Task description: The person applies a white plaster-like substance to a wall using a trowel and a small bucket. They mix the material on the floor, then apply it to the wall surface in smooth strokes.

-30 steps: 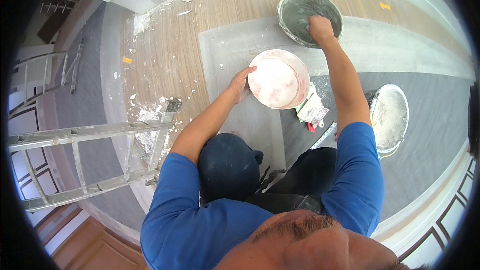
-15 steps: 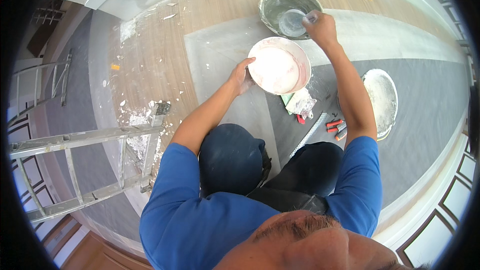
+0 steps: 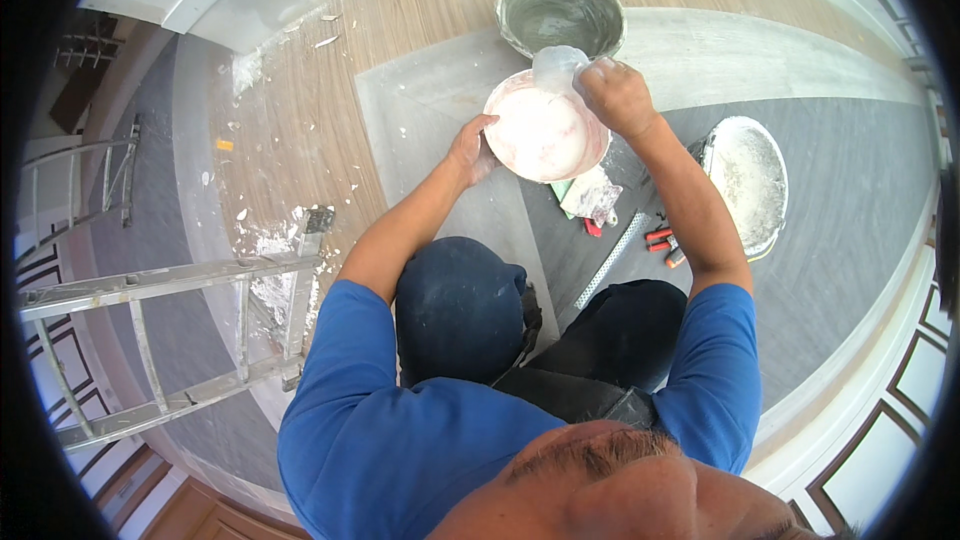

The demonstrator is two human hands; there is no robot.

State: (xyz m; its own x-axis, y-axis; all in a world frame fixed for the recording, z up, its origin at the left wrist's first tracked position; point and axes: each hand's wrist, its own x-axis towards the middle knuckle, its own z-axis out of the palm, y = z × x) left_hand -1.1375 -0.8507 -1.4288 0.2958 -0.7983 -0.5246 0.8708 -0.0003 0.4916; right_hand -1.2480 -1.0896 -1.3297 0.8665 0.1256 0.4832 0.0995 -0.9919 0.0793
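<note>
My left hand (image 3: 475, 148) grips the left side of a pale pink bowl (image 3: 600, 140) holding white material. My right hand (image 3: 615, 95) is closed on a translucent cup (image 3: 555, 70), which is tilted over that bowl's far rim. Just beyond stands a grey-stained bucket (image 3: 560, 15) with murky greyish contents. Under and below the pale bowl lie a green and white cloth-like bundle (image 3: 590, 195), a perforated metal strip (image 3: 610, 260) and red-handled pliers (image 3: 662, 240).
A white-crusted bucket (image 3: 745, 180) stands at my right. An aluminium ladder (image 3: 170, 280) lies at my left, with another (image 3: 80, 150) farther off. White debris (image 3: 270, 290) is scattered on the wood-look flooring (image 3: 290, 120). Walls edge the space.
My right hand has lifted the cup out of the grey bucket and moved it down-left over the pale bowl. My left hand still grips that bowl.
</note>
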